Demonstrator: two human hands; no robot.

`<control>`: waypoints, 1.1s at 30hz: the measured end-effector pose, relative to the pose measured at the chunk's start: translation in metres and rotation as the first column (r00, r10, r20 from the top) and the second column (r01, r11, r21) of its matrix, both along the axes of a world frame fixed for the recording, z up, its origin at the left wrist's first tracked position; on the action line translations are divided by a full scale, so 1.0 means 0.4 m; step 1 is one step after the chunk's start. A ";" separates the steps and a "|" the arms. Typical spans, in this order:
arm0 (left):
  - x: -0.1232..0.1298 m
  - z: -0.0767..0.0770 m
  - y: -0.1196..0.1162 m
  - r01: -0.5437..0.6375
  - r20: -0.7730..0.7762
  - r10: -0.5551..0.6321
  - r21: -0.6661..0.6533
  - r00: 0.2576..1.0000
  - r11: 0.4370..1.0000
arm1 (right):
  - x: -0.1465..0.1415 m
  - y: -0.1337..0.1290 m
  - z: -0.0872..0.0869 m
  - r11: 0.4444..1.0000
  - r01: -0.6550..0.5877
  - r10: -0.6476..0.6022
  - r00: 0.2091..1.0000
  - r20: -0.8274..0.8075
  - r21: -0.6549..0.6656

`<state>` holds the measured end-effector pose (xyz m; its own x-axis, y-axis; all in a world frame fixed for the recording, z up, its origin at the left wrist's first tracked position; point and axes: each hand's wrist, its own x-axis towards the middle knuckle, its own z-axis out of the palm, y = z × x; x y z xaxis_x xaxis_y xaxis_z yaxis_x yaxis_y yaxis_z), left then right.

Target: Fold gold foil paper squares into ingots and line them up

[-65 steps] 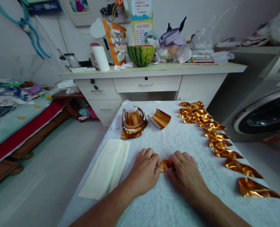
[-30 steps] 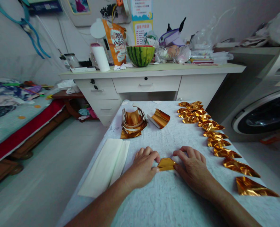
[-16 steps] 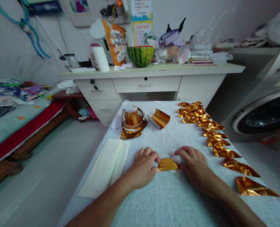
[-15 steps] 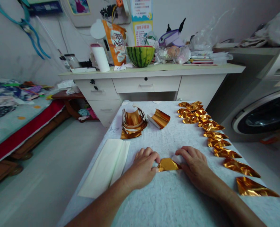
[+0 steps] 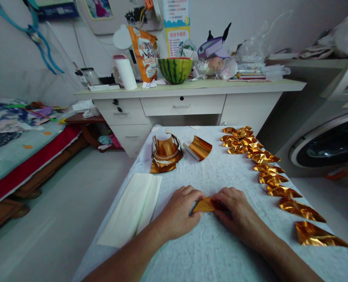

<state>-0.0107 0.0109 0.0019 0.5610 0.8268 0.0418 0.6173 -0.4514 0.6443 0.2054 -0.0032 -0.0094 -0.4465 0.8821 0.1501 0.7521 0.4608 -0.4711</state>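
Observation:
Between my two hands is a folded piece of gold foil paper [image 5: 204, 205], low over the cloth-covered table [image 5: 188, 250]. My left hand [image 5: 182, 207] grips its left end with thumb and fingers. On the right end, my right hand [image 5: 233, 205] is closed, its fingers curled over the foil and covering that end. Folded gold foil pieces [image 5: 272, 190] lie in a line down the table's right side. Farther back stand a curled stack of gold foil sheets [image 5: 165, 150] and one loose curved sheet [image 5: 201, 148].
Pale paper sheets [image 5: 129, 211] lie by my left forearm. Behind the table stands a white desk [image 5: 182, 105] bearing a halved watermelon [image 5: 175, 70], an orange bag [image 5: 144, 55] and plastic bags. A washing machine [image 5: 320, 113] is on the right, a bed [image 5: 33, 156] on the left.
My hands have come closer together, and the right fingers have curled over the foil's right end. Less of the foil shows now, and it looks narrower.

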 end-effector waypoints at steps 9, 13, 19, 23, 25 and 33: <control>0.004 -0.007 -0.002 -0.075 0.090 0.080 -0.056 0.993 0.996 | 0.001 -0.004 0.003 1.000 0.012 -0.012 1.000 -0.022 -0.010; 0.010 -0.005 -0.005 -0.102 0.116 0.107 -0.048 0.987 0.994 | -0.003 -0.004 0.000 0.999 0.033 -0.033 0.999 0.000 -0.005; 0.016 0.003 -0.010 -0.086 0.077 0.085 0.004 0.993 0.996 | -0.009 -0.006 0.005 0.997 0.058 -0.056 0.998 -0.025 0.046; 0.016 -0.001 -0.012 -0.082 0.093 0.079 0.028 0.993 0.996 | -0.009 -0.011 -0.003 0.989 0.148 -0.148 0.989 -0.030 0.008; 0.015 -0.003 -0.011 -0.111 0.105 0.106 0.043 0.989 0.993 | -0.006 -0.012 -0.008 0.977 0.211 -0.211 0.977 -0.025 -0.025; 0.014 -0.004 -0.008 -0.184 0.064 0.181 0.057 0.981 0.981 | -0.008 -0.012 -0.013 0.977 0.191 -0.199 0.975 -0.094 -0.089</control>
<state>-0.0049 0.0077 0.0003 0.3959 0.9098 0.1245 0.6550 -0.3749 0.6561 0.2021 -0.0080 -0.0147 -0.2503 0.9616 0.1122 0.7701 0.2680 -0.5789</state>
